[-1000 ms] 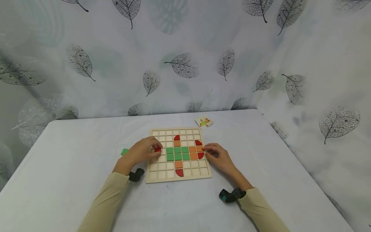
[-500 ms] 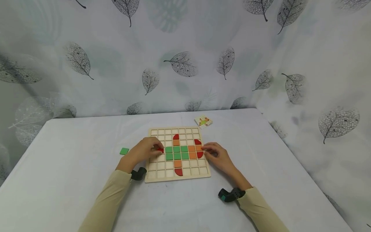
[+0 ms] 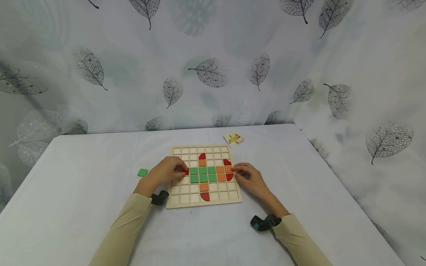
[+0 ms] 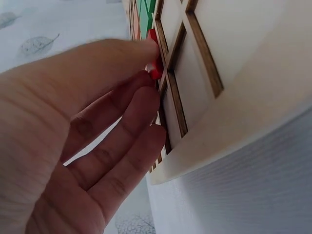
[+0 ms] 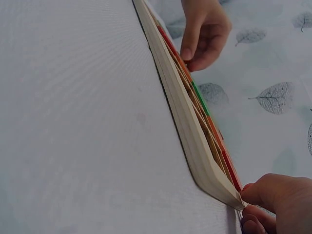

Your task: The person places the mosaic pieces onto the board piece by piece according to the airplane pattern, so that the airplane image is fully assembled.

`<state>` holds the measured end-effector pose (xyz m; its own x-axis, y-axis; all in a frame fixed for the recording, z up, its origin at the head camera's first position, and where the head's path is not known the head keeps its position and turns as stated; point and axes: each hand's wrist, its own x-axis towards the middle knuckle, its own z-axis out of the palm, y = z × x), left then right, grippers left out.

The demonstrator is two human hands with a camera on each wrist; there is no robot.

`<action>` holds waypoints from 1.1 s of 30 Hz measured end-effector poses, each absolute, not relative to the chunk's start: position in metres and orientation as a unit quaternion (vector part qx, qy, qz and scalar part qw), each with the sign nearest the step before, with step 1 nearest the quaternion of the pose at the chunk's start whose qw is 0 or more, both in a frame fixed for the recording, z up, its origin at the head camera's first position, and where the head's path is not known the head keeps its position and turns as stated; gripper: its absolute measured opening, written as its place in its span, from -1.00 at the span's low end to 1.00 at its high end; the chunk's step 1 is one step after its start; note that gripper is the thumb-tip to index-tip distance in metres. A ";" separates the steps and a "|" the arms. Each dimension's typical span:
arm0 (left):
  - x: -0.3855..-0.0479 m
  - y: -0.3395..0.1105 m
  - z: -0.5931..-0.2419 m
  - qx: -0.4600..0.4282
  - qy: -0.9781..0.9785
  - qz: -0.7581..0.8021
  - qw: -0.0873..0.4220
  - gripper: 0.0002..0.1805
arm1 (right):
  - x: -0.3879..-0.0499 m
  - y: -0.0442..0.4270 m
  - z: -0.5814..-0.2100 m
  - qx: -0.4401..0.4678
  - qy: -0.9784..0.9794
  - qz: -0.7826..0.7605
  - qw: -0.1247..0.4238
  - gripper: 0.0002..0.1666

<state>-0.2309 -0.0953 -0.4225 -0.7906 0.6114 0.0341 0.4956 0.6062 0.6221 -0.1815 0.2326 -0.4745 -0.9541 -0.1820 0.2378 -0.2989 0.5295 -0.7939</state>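
Observation:
In the head view a wooden grid board [image 3: 186, 200] lies on the white table, with green, orange and quarter-round red tiles in its cells. My left hand [image 3: 165, 173] reaches over the board's left side. Its thumb and fingertips pinch a red tile [image 4: 155, 61] beside the block of green tiles [image 3: 203, 174]; the other fingers curl loosely below. At the board's right edge is my right hand [image 3: 252, 181], bent fingers at the rim near an orange tile [image 3: 228, 169]. The right wrist view shows its thumb and fingers [image 5: 265, 191] gripping the board's corner.
A loose green tile [image 3: 142, 172] lies on the table left of the board. Behind the board's far right corner are small pattern cards [image 3: 234, 139]. A leaf-printed cloth [image 3: 209, 74] hangs behind the white table [image 3: 213, 236].
My left hand has shifted slightly right with the red tile, bringing it up beside the green block. The loose green tile now shows fully. My right hand stays at the board's edge.

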 end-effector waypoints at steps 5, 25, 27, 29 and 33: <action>-0.230 -0.098 -0.422 0.310 0.893 0.311 0.102 -0.83 | -0.182 0.232 -0.475 0.140 -0.873 0.462 0.066 -0.73; -0.219 -0.123 -0.416 0.311 0.907 0.279 0.046 -0.90 | -0.177 0.229 -0.462 0.152 -0.869 0.463 0.082 -0.74; -0.217 -0.128 -0.416 0.309 0.909 0.278 0.045 -0.90 | -0.170 0.224 -0.451 0.152 -0.869 0.464 0.077 -0.73; -0.216 -0.132 -0.417 0.305 0.909 0.281 0.046 -0.90 | -0.164 0.218 -0.439 0.148 -0.872 0.461 0.074 -0.73; -0.213 -0.139 -0.417 0.297 0.910 0.283 0.051 -0.90 | -0.162 0.216 -0.436 0.149 -0.875 0.455 0.071 -0.73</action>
<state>-0.2134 -0.1394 -0.4171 -0.8181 0.5702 0.0747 0.5119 0.6629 0.5464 -0.1624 0.2160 -0.4356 -0.9453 -0.1960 0.2607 -0.3260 0.5418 -0.7747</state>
